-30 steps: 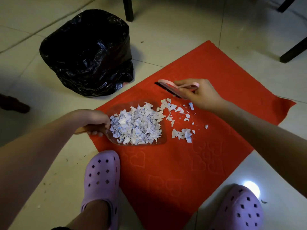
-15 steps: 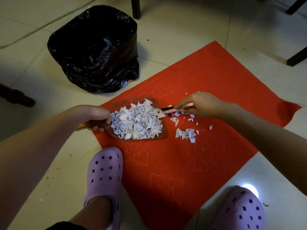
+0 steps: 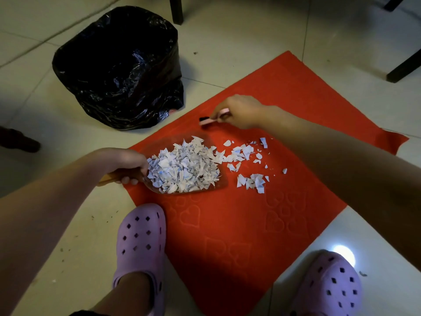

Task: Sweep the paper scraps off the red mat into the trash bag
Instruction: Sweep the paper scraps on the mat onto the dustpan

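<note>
A red mat (image 3: 239, 224) lies on the tiled floor. My left hand (image 3: 123, 161) grips the handle of a clear dustpan (image 3: 222, 181) resting on the mat's left part, heaped with white paper scraps (image 3: 184, 169). Loose scraps (image 3: 247, 153) lie on the mat just right of the pan, with a second small cluster (image 3: 252, 182) below them. My right hand (image 3: 239, 111) holds a small pink brush (image 3: 208, 120) with black bristles, above and behind the loose scraps. The black trash bag (image 3: 120, 67) stands open on the floor beyond the mat's left corner.
My feet in purple clogs stand at the mat's near side, the left (image 3: 141, 245) at its left edge, the right (image 3: 330, 283) on the floor. Dark furniture legs (image 3: 176, 10) (image 3: 403, 69) stand behind the bag and at far right. A dark object (image 3: 19, 140) lies at far left.
My right hand has drawn the brush back, up and away from the dustpan's mouth to behind the loose scraps. A few scraps now lie spread right of the pan. The dustpan has stayed put.
</note>
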{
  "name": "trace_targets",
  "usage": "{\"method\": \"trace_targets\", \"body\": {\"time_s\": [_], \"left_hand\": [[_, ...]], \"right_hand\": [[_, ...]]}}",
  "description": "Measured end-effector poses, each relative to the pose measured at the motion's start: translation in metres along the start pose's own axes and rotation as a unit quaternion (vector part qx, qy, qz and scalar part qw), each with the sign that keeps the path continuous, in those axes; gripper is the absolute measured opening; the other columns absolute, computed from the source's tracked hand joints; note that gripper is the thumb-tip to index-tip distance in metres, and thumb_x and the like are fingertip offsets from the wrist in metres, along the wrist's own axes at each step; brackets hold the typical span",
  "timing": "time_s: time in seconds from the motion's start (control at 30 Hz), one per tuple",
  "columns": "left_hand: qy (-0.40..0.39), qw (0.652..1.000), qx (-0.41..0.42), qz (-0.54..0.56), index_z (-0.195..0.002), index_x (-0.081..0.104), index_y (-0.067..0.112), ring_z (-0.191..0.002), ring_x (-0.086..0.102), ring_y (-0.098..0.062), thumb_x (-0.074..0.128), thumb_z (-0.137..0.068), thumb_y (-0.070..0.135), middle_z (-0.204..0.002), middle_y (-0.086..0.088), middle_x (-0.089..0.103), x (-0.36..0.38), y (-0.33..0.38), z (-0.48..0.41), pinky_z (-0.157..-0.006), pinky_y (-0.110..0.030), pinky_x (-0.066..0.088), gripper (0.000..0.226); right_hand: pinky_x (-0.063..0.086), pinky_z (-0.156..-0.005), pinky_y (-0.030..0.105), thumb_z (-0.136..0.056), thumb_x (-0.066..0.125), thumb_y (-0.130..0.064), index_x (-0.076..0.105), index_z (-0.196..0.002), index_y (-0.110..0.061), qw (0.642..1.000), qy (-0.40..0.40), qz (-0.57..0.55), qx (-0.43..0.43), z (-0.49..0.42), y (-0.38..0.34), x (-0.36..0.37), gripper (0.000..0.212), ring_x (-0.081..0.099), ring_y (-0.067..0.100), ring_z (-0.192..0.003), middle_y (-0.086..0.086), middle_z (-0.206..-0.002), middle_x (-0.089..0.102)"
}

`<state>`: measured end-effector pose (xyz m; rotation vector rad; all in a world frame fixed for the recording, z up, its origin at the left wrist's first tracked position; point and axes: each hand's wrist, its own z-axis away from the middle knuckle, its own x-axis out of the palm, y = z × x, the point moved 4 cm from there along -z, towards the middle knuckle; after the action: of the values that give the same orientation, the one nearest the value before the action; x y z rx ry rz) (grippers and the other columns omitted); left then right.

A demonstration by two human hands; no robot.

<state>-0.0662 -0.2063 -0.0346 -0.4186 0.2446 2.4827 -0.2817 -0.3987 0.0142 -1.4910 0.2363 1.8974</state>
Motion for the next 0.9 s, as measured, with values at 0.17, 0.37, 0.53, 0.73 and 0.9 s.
{"method": "trace_targets", "body": {"time_s": [0.17, 0.37, 0.53, 0.73, 0.9], "left_hand": [[-0.011, 1.000, -0.007, 0.001, -0.085, 0.058, 0.001, -0.033, 0.038, -0.014, 0.045, -0.088, 0.016, -0.050, -0.007, 0.056, 0.000, -0.003, 0.001, -0.041, -0.017, 0.030, 0.020], [-0.013, 1.000, -0.010, -0.008, -0.086, 0.057, 0.002, -0.033, 0.038, -0.013, 0.044, -0.089, 0.017, -0.049, -0.006, 0.056, -0.002, -0.002, 0.002, -0.041, -0.016, 0.030, 0.020], [-0.017, 1.000, -0.009, -0.006, -0.087, 0.058, 0.001, -0.033, 0.039, -0.014, 0.044, -0.089, 0.017, -0.050, -0.006, 0.056, 0.000, 0.000, 0.001, -0.042, -0.017, 0.030, 0.022], [-0.014, 1.000, -0.004, -0.006, -0.084, 0.058, 0.001, -0.033, 0.038, -0.014, 0.043, -0.089, 0.017, -0.049, -0.006, 0.055, 0.000, 0.000, 0.002, -0.043, -0.018, 0.029, 0.021], [-0.015, 1.000, -0.007, -0.010, -0.084, 0.057, 0.003, -0.034, 0.037, -0.014, 0.043, -0.089, 0.017, -0.050, -0.005, 0.055, -0.001, -0.001, 0.000, -0.043, -0.018, 0.029, 0.021]], "right_hand": [[0.046, -0.078, 0.032, -0.092, 0.057, -0.027, 0.066, -0.113, -0.031, 0.991, -0.119, 0.062, -0.020, 0.025, -0.001, -0.009, 0.023, 0.059, 0.021, -0.103, -0.002, -0.116, 0.065], [0.046, -0.079, 0.033, -0.092, 0.057, -0.027, 0.066, -0.113, -0.033, 0.998, -0.042, 0.045, 0.000, 0.037, 0.001, -0.032, 0.023, 0.059, 0.022, -0.109, -0.004, -0.120, 0.065], [0.049, -0.080, 0.036, -0.091, 0.051, -0.020, 0.065, -0.115, -0.033, 0.998, 0.047, 0.028, 0.009, 0.011, -0.009, -0.027, 0.030, 0.059, 0.026, -0.108, -0.001, -0.120, 0.065], [0.037, -0.068, 0.026, -0.092, 0.058, -0.033, 0.064, -0.114, -0.029, 0.994, -0.100, 0.039, 0.003, 0.007, -0.013, -0.013, 0.024, 0.058, 0.021, -0.101, -0.001, -0.117, 0.064], [0.041, -0.067, 0.029, -0.089, 0.057, -0.041, 0.065, -0.108, -0.023, 0.987, -0.117, 0.104, 0.041, 0.031, -0.008, -0.034, 0.028, 0.061, 0.024, -0.091, 0.003, -0.104, 0.066]]}}
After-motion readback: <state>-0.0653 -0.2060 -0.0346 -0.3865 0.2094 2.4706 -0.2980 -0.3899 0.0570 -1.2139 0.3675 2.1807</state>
